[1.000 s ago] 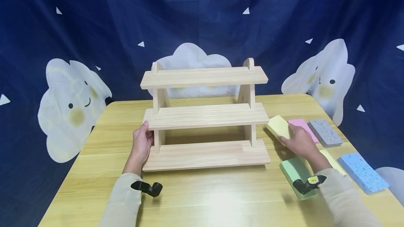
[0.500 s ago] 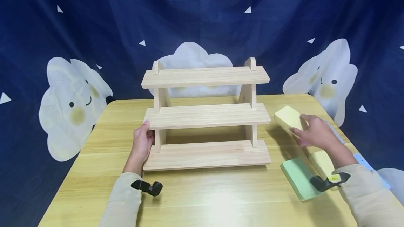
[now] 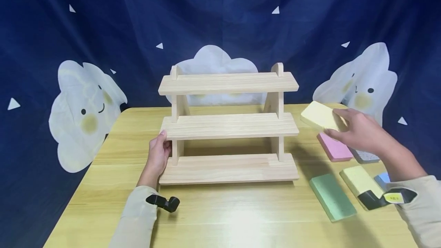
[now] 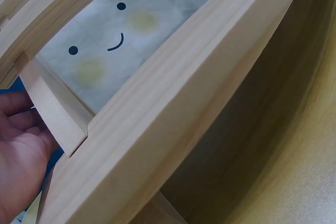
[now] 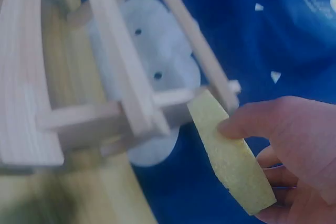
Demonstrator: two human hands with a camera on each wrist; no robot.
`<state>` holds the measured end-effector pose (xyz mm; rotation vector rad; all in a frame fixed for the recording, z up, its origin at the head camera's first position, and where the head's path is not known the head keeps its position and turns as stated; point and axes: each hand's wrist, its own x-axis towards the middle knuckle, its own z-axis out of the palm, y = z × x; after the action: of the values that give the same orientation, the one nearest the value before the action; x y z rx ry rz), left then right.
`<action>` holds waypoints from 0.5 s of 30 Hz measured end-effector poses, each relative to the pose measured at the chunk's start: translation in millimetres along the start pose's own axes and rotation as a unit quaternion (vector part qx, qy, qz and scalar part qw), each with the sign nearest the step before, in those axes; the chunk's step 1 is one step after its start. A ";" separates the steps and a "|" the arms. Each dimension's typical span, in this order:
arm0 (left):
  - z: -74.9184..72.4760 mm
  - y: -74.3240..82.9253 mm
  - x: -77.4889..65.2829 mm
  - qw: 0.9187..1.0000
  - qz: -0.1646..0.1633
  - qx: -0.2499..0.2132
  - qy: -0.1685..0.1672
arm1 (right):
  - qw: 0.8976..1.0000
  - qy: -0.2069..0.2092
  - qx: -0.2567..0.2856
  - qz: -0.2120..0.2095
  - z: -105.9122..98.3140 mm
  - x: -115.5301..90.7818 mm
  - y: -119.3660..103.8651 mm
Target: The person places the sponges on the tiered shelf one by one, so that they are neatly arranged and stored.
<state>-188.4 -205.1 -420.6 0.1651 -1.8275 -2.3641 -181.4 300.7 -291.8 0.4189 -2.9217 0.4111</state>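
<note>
A three-tier wooden shelf (image 3: pixel 227 126) stands in the middle of the table. My left hand (image 3: pixel 157 160) grips the left end of its middle board, thumb on top; in the left wrist view the fingers (image 4: pixel 21 116) show beside the side support. My right hand (image 3: pixel 363 131) pinches a pale yellow sponge block (image 3: pixel 322 116) between thumb and fingers. The block is raised above the table, to the right of the middle board. From the right wrist view, the yellow block (image 5: pixel 231 156) appears edge-on, overlapping the shelf's end.
Below my right arm lie a pink sponge (image 3: pixel 335 146), a grey speckled one (image 3: pixel 366 157), a green one (image 3: pixel 332 198), a second yellow one (image 3: pixel 361 182) and a partly hidden blue one (image 3: pixel 382 180). A dark blue curtain (image 3: pixel 220 14) with clouds hangs behind the table (image 3: pixel 220 209).
My right hand has lifted the yellow sponge block off the table and moved it up and slightly right. My left hand keeps its grip on the shelf.
</note>
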 end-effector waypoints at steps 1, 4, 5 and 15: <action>0.1 -0.2 0.2 1.000 0.000 -0.001 0.000 | 1.000 -0.001 0.007 -0.002 -2.8 0.5 -4.8; 0.9 0.1 0.3 1.000 -0.003 -0.002 0.002 | 1.000 -0.001 0.032 -0.001 -9.2 3.4 -19.9; 1.2 0.4 0.4 1.000 -0.004 -0.003 0.002 | 0.999 -0.003 0.040 -0.006 -10.6 4.8 -24.7; 0.2 -0.9 0.5 1.000 0.004 -0.005 0.001 | 0.988 -0.034 0.076 -0.132 -8.0 42.0 -63.4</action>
<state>-188.9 -204.8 -421.4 0.1578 -1.8112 -2.3662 -201.5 233.9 -260.3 0.8462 -2.8527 0.5904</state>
